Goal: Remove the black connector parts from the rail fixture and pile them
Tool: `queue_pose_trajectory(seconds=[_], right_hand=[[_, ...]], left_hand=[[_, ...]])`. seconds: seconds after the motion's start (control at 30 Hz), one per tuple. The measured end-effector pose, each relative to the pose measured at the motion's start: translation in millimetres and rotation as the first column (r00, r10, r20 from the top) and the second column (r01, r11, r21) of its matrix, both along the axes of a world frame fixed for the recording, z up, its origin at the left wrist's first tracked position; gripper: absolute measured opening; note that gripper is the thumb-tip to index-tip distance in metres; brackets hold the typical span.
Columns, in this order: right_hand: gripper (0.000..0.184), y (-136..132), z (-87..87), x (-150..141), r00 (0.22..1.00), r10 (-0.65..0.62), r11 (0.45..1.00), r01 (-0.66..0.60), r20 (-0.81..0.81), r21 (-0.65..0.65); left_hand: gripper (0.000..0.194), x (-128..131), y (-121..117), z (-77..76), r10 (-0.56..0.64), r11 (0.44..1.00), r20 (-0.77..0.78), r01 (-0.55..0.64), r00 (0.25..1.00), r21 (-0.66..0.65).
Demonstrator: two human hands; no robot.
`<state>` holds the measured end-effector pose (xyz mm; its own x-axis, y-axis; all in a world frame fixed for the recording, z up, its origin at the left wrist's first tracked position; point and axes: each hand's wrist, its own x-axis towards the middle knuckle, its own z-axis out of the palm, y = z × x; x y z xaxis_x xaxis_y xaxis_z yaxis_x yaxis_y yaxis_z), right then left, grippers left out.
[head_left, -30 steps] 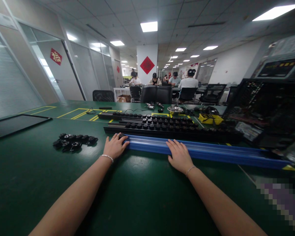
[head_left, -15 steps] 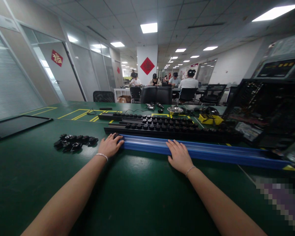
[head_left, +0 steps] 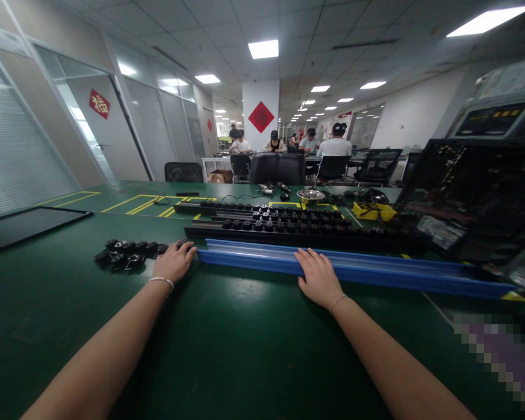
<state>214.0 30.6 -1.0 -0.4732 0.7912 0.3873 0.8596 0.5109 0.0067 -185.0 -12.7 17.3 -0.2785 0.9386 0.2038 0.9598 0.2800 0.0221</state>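
Head view, green table [head_left: 245,350]. Blue rail [head_left: 402,271], long and channel-shaped, lies flat across the table ahead of the person, its left end near the left hand and its far end off to the right beside a yellow corner mark [head_left: 514,296].

Left hand [head_left: 175,261]: just off the rail's left end; contact with it hard to judge. Fingers bent, partly closed over a small black part [head_left: 182,242] that shows past the knuckles; underside of the grip hidden. Pale bracelet at the wrist.

Right hand [head_left: 317,277]: laid palm down on the rail, left of its middle. Fingers fairly straight, a little apart, tips over the channel; thumb at the near side. Nothing gripped, only rested upon.

Left of the left hand, close by: a cluster of black parts [head_left: 125,255]. Beyond the blue rail, roughly parallel: black rails [head_left: 227,232] bearing rows of similar dark pieces. Farther back, a metal bowl [head_left: 310,196] and a yellow container [head_left: 374,212] with dark cables. Far left, a flat dark panel [head_left: 35,226]. Background: several people seated at another table, red diamond sign [head_left: 261,117] on a pillar
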Motion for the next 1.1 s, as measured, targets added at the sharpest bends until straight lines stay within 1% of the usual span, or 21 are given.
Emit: queue_pose_trajectory(seconds=[0.07, 0.1, 0.27, 0.37, 0.5, 0.6, 0.8, 0.9, 0.97, 1.03, 1.1], right_hand=[[0.058, 0, 0.0, 0, 1.000, 0.001, 1.000, -0.001, 0.001, 0.001], [0.058, 0, -0.2, 0, 1.000, 0.002, 1.000, -0.002, 0.002, 0.002], [0.058, 1, -1.6, 0, 1.000, 0.002, 1.000, -0.002, -0.003, 0.019], [0.058, 1, -1.8, 0, 1.000, -0.002, 1.000, 0.002, -0.002, 0.020], [0.057, 1, -1.1, 0, 1.000, -0.003, 1.000, 0.003, 0.009, 0.017], [0.058, 2, -1.1, 0, 1.000, -0.001, 1.000, 0.001, 0.014, 0.018], [0.058, 2, -2.2, 0, 1.000, -0.001, 1.000, 0.001, 0.014, 0.018], [0.058, 2, -2.0, 0, 1.000, 0.005, 1.000, -0.005, 0.016, 0.014], [0.059, 2, -1.4, 0, 1.000, 0.010, 1.000, -0.010, 0.018, 0.010], [0.058, 2, -0.2, 2, 1.000, 0.019, 1.000, -0.019, 0.016, 0.006], [0.054, 2, 2.2, 4, 1.000, 0.030, 1.000, -0.030, 0.001, -0.001]], left_hand=[[0.058, -12, -8, -2.8, 0.023, 1.000, -0.003, -0.023, 1.000, 0.009], [0.057, -17, -13, -4.3, 0.016, 1.000, -0.008, -0.016, 1.000, 0.013], [0.054, -44, -37, -7.6, -0.133, 0.989, 0.001, 0.132, 0.991, -0.064], [0.054, -57, -48, -5.5, -0.169, 0.980, 0.003, 0.169, 0.986, -0.103], [0.053, -68, -57, -3.9, -0.167, 0.975, -0.003, 0.165, 0.986, -0.150], [0.054, -75, -60, -6.4, -0.141, 0.973, -0.021, 0.135, 0.990, -0.186], [0.052, -86, -61, -13.1, -0.064, 0.985, -0.035, 0.058, 0.997, -0.164], [0.052, -81, -59, -12.6, -0.016, 0.995, -0.035, 0.013, 0.999, -0.101], [0.054, -68, -55, -11.4, 0.010, 1.000, -0.043, -0.010, 0.999, -0.003], [0.055, -48, -49, -9.9, 0.023, 0.993, -0.042, -0.018, 0.999, 0.115], [0.053, -19, -40, -8.3, -0.001, 0.979, -0.032, 0.008, 0.999, 0.205]])
